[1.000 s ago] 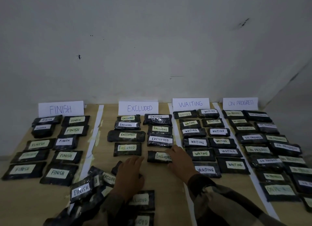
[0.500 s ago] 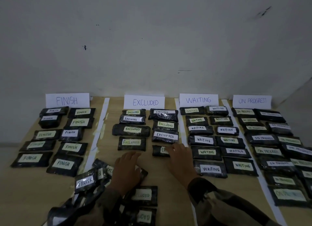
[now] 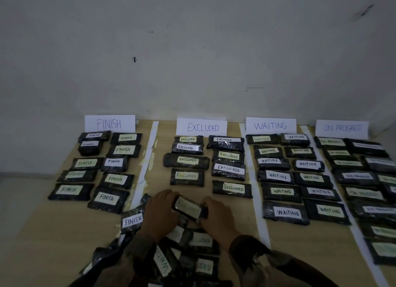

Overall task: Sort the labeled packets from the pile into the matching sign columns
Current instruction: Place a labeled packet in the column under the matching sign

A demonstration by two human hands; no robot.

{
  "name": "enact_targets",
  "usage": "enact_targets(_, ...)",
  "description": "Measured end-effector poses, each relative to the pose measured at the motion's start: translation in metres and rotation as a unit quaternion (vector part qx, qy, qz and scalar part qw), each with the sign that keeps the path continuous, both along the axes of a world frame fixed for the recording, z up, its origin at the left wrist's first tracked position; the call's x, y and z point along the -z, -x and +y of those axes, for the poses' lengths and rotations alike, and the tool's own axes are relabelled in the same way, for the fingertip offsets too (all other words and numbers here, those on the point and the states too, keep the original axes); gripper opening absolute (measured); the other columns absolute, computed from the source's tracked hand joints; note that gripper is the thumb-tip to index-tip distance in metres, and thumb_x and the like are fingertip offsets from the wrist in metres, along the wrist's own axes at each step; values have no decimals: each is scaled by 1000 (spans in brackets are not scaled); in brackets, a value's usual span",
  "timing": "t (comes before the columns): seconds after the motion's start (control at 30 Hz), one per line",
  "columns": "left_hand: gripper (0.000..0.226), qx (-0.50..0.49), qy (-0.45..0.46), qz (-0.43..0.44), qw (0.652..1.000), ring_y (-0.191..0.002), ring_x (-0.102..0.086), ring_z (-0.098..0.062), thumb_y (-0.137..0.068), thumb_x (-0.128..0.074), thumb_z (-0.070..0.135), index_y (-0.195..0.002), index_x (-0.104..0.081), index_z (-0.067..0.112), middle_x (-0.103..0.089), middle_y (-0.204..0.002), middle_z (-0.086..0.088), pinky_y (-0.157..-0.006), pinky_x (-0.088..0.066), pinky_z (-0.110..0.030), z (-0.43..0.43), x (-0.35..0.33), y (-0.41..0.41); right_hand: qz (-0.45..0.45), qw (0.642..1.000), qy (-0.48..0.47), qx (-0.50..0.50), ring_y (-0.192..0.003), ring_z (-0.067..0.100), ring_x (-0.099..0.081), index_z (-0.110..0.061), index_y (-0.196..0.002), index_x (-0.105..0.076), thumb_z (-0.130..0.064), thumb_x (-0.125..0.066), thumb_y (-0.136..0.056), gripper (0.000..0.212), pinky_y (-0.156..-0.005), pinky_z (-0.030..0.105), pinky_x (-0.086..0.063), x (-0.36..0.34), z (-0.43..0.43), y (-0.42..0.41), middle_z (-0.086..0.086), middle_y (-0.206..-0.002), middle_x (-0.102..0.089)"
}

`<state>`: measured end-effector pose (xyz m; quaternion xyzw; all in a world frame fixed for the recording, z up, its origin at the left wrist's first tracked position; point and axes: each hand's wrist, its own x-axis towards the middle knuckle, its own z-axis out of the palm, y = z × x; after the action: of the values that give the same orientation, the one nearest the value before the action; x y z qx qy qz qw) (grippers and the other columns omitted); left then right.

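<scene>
- Hovering over the pile [image 3: 200, 240], just below the EXCLUDED column [image 3: 186, 160], a dark packet [image 3: 188, 208] is held tilted; its label is blurred.
- Its ends are pinched by the curled left hand [image 3: 158, 216] and right hand [image 3: 218, 219].
- The signs [image 3: 109, 123] are lettered FINISH, EXCLUDED, WAITING, ON PROGRESS.

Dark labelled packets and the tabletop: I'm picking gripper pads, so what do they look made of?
Dark labelled packets: probably glossy plastic wrap, since highlights and crinkles show; their white labels look like matte paper. Tabletop: pale wood or wood-look laminate, matte; grain unclear.
</scene>
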<state>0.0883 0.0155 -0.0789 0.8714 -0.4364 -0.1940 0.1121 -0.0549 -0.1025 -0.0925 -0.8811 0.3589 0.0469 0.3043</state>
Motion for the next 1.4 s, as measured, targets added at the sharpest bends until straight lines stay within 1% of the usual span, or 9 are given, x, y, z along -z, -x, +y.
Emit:
enact_targets(0.17, 57, -11, 40, 40, 998, -118, -50, -22, -86, -60, 31, -139, -38, 25, -48, -136, -1, -99, -39, -34, 2, -4, 0, -102, 987, -95, 80, -88, 11, -55, -27, -93, -53, -16, -73, -76, 29, -68, 22, -42, -12, -3, 8, -10, -94, -60)
enact_targets(0.3, 40, -44, 78, 121, 989, -98, -61, -19, -91, -58, 24, -128, -45, 31, -62, -117, -2, -78, -48, -29, -2, -12, 2, -135, 979, -124, 88, -89, 11, -54, -31, -92, -53, -8, -72, -77, 33, -63, 10, -37, -19, -6, 13, -13, -94, -57)
enact_targets(0.43, 24, -72, 112, 166, 977, -84, -60, -16, -89, -60, 21, -101, -46, 36, -63, -94, 2, -69, -47, -26, -5, -15, 2, -121, 990, -55, 41, -97, 11, -50, -23, -115, -55, -12, -71, -76, 44, -74, 13, -36, -23, -7, 13, -3, -115, -50)
enact_targets(0.53, 20, -91, 123, 185, 971, -78, -59, -15, -90, -59, 20, -103, -48, 30, -64, -96, -3, -66, -46, -23, -6, -17, 1, -83, 996, 11, -18, -105, 16, -50, -20, -131, -46, -17, -69, -75, 61, -82, 22, -45, -25, -8, 7, -2, -124, -43)
enact_targets(0.6, 21, -95, 123, 188, 970, -77, -60, -16, -91, -58, 20, -110, -49, 25, -64, -103, -6, -62, -45, -18, -6, -17, -3, -68, 994, 75, -42, -109, 17, -50, -22, -131, -46, -23, -69, -76, 59, -86, 28, -47, -27, -8, 1, -1, -124, -45)
enact_targets(0.73, 49, -76, 123, 143, 979, -112, -55, -22, -88, -61, 23, -133, -41, 21, -57, -125, -3, -89, -48, -32, -1, -16, -16, -25, 986, 145, -74, -115, 20, -45, -24, -132, -45, -36, -65, -82, 55, -92, 32, -41, -29, -12, -14, 0, -125, -51)
enact_targets(0.83, 66, -63, 93, 64, 992, -124, -45, -25, -85, -63, 29, -143, -32, 19, -48, -137, -6, -100, -41, -39, 10, -13, -28, 19, 980, 184, -78, -116, 22, -44, -26, -134, -42, -44, -61, -84, 56, -94, 35, -35, -26, -12, -26, -1, -127, -52)
enact_targets(0.97, 66, -13, 75, -2, 997, -126, -43, -25, -85, -58, 38, -142, -34, 17, -44, -141, -7, -103, -38, -39, 25, -4, -45, 67, 973, 203, -82, -121, 25, -39, -27, -135, -41, -48, -58, -86, 56, -100, 40, -31, -18, -12, -40, 0, -130, -47)
enact_targets(1.4, 58, 9, 72, -7, 997, -131, -38, -26, -86, -53, 40, -138, -41, 17, -46, -138, -5, -105, -35, -44, 47, 8, -68, 116, 958, 248, -89, -122, 29, -37, -21, -143, -32, -46, -52, -90, 62, -100, 43, -30, -6, -5, -55, 5, -135, -42)
